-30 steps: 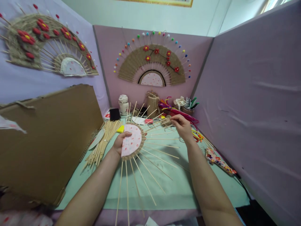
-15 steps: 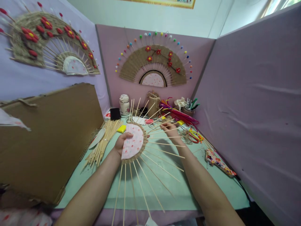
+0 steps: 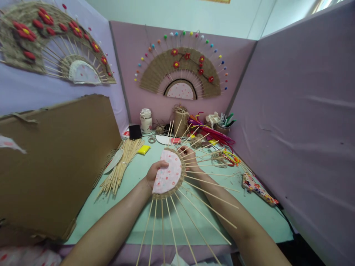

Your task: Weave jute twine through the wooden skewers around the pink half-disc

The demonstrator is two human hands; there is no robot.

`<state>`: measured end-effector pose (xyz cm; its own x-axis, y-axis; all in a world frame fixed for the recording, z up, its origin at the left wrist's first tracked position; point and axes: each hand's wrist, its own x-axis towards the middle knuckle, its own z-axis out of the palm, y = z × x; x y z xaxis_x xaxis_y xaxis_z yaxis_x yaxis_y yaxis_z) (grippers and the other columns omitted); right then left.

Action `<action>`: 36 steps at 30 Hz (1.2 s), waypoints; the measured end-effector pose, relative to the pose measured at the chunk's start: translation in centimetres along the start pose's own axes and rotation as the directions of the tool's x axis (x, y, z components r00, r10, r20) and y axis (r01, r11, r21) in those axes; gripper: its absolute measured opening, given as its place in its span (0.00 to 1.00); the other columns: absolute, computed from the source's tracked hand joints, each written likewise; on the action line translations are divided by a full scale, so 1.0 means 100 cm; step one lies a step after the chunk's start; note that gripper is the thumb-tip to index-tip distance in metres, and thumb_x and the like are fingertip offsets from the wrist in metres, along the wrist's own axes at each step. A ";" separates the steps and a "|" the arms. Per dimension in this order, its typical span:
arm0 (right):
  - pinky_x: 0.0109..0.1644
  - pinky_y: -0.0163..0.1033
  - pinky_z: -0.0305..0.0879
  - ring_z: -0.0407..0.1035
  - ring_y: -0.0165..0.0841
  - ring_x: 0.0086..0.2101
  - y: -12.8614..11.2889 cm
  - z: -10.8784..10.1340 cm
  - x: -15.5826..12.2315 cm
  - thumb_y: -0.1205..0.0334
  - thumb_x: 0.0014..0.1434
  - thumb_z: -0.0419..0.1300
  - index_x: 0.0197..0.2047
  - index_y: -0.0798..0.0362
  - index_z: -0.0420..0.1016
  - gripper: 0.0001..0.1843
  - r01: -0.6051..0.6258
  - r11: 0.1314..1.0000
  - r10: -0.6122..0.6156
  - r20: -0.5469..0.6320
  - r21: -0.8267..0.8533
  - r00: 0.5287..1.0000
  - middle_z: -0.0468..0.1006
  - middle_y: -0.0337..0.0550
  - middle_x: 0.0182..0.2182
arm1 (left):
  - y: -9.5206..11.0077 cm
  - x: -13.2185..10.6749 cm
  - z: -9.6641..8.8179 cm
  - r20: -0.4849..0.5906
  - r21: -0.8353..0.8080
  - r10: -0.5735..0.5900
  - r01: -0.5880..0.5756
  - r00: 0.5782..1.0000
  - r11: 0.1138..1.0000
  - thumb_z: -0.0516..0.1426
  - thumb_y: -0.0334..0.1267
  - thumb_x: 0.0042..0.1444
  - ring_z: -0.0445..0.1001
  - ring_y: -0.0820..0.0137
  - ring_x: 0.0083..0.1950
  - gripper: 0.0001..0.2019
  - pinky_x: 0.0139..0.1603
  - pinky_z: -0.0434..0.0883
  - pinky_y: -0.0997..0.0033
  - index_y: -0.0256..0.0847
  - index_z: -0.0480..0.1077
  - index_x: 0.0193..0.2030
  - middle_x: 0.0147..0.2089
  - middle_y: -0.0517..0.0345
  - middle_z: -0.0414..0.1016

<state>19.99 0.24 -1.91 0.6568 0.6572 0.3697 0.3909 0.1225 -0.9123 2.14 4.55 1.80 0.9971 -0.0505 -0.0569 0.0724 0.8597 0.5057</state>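
A half-round fan piece point(image 3: 169, 170) covered in pink-dotted white cloth is held up over the table, tilted, its flat side to the left. Woven twine edges its curve, and thin bamboo sticks point(image 3: 210, 185) spread out from it to the right and downward. My left hand point(image 3: 155, 173) grips the flat side, thumb on the cloth and the other fingers hidden behind. Behind the upper sticks, close to the woven edge, is my right hand point(image 3: 188, 156), its fingers curled together. What they pinch is too small to make out.
Bundled bamboo sticks point(image 3: 123, 168) and a yellow packet point(image 3: 144, 149) lie left, beside a cardboard sheet point(image 3: 63, 166). A white jar point(image 3: 146, 120), twine roll point(image 3: 181, 122) and pink pipe cleaners point(image 3: 212, 133) line the back. At right rests a flower-patterned glue gun point(image 3: 257, 189). Finished fans point(image 3: 161, 70) hang on the partitions.
The fan piece has shifted right and slightly down with my left hand. My right hand has moved left, from out along the sticks to near the woven edge.
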 end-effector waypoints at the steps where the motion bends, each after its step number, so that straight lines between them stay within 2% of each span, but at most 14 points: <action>1: 0.35 0.37 0.60 0.64 0.32 0.29 0.000 -0.001 0.001 0.57 0.51 0.57 0.30 0.53 0.71 0.09 0.003 1.000 -0.003 -0.015 0.001 1.000 0.73 0.40 0.27 | 0.000 0.000 0.001 0.010 -0.004 0.003 -0.003 1.000 1.000 0.49 0.32 0.48 0.74 0.53 0.48 0.27 0.52 0.64 0.51 0.22 0.62 0.57 0.44 0.37 0.76; 7: 0.35 0.37 0.59 0.63 0.32 0.29 -0.005 -0.004 0.003 0.56 0.50 0.57 0.30 0.54 0.70 0.10 0.015 0.999 -0.012 -0.090 0.033 0.996 0.73 0.40 0.27 | -0.002 0.000 -0.001 0.059 -0.034 0.001 0.001 0.998 0.999 0.49 0.33 0.47 0.73 0.53 0.49 0.28 0.53 0.63 0.52 0.22 0.62 0.57 0.45 0.37 0.76; 16: 0.33 0.36 0.58 0.62 0.31 0.27 -0.009 -0.001 0.001 0.56 0.48 0.59 0.26 0.54 0.70 0.09 -0.003 0.999 0.007 -0.085 0.054 0.996 0.72 0.39 0.24 | -0.001 -0.001 -0.004 0.046 -0.029 0.047 -0.045 0.998 0.999 0.49 0.32 0.48 0.74 0.55 0.47 0.24 0.51 0.65 0.55 0.23 0.68 0.51 0.40 0.40 0.78; 23: 0.30 0.35 0.56 0.60 0.30 0.25 -0.009 -0.013 0.006 0.54 0.48 0.58 0.26 0.54 0.70 0.11 0.008 0.997 0.000 -0.114 0.070 0.993 0.69 0.38 0.22 | 0.010 -0.010 -0.007 0.012 0.038 0.083 -0.083 0.996 0.996 0.50 0.32 0.46 0.73 0.53 0.49 0.23 0.53 0.65 0.53 0.22 0.69 0.48 0.45 0.36 0.75; 29: 0.27 0.34 0.55 0.57 0.28 0.22 -0.015 -0.023 0.008 0.51 0.46 0.60 0.24 0.54 0.68 0.14 -0.003 0.998 0.012 -0.130 0.070 0.991 0.66 0.36 0.19 | 0.013 -0.013 -0.004 -0.009 0.036 0.120 -0.119 0.993 0.992 0.50 0.30 0.46 0.75 0.55 0.47 0.20 0.52 0.66 0.55 0.23 0.71 0.46 0.44 0.38 0.76; 32: 0.28 0.35 0.56 0.58 0.28 0.23 -0.017 -0.028 0.010 0.51 0.46 0.60 0.24 0.54 0.69 0.14 0.007 0.998 0.000 -0.112 0.059 0.994 0.68 0.38 0.20 | 0.014 -0.014 -0.003 0.004 0.041 0.133 -0.133 0.991 0.990 0.50 0.30 0.45 0.75 0.55 0.46 0.22 0.51 0.67 0.55 0.23 0.70 0.47 0.44 0.38 0.76; 36: 0.31 0.36 0.59 0.63 0.31 0.26 -0.021 -0.043 0.015 0.54 0.47 0.60 0.30 0.54 0.72 0.12 0.066 0.997 -0.066 -0.010 0.034 0.998 0.71 0.39 0.23 | 0.019 -0.017 -0.008 -0.010 0.035 0.162 -0.162 0.987 0.986 0.50 0.30 0.46 0.74 0.54 0.47 0.22 0.50 0.67 0.53 0.24 0.69 0.49 0.44 0.37 0.76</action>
<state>22.90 -2.20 1.35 0.6360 0.6402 0.4309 0.4116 0.1909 -0.8912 0.56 6.72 2.13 0.9953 0.0949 0.0169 -0.0890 0.8384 0.5377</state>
